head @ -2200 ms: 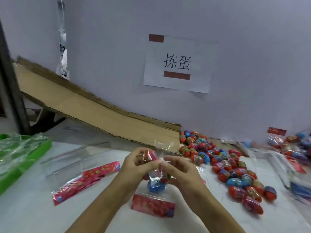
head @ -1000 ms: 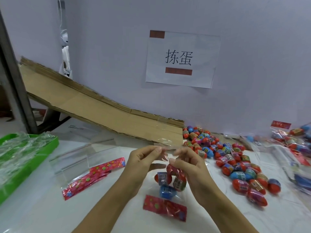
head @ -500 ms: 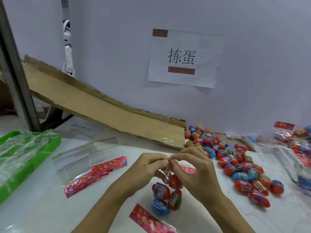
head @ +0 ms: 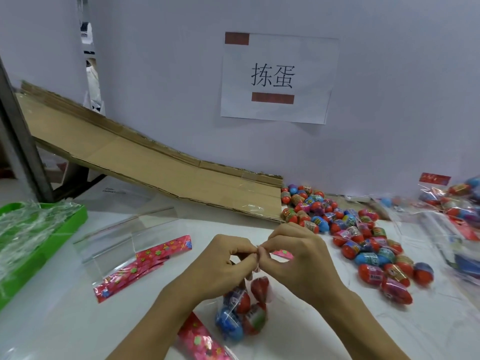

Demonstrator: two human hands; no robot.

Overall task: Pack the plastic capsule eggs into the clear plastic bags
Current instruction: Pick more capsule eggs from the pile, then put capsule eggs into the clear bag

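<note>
Head view shows both hands meeting above the tabletop, the left hand and right hand each pinching the gathered neck of a clear bag between thumb and fingertips, which touch at the centre. Half a second ago the grip was the same, but the hands now sit a little lower and closer to the camera. Four eggs hang in the bag below the hands, red ones above and a blue one lowest; earlier, about two seconds back, the bag was held open and higher with the eggs settling inside. Its red header lies at the near edge, angled to the right, whereas a second ago it lay nearly flat under the bag. Loose eggs are spread on the tabletop right of the hands, as before. Empty bags with red headers lie to the left, near a green tray. Filled bags rest at the far right. A cardboard ramp slopes down toward the pile beneath a paper sign.
</note>
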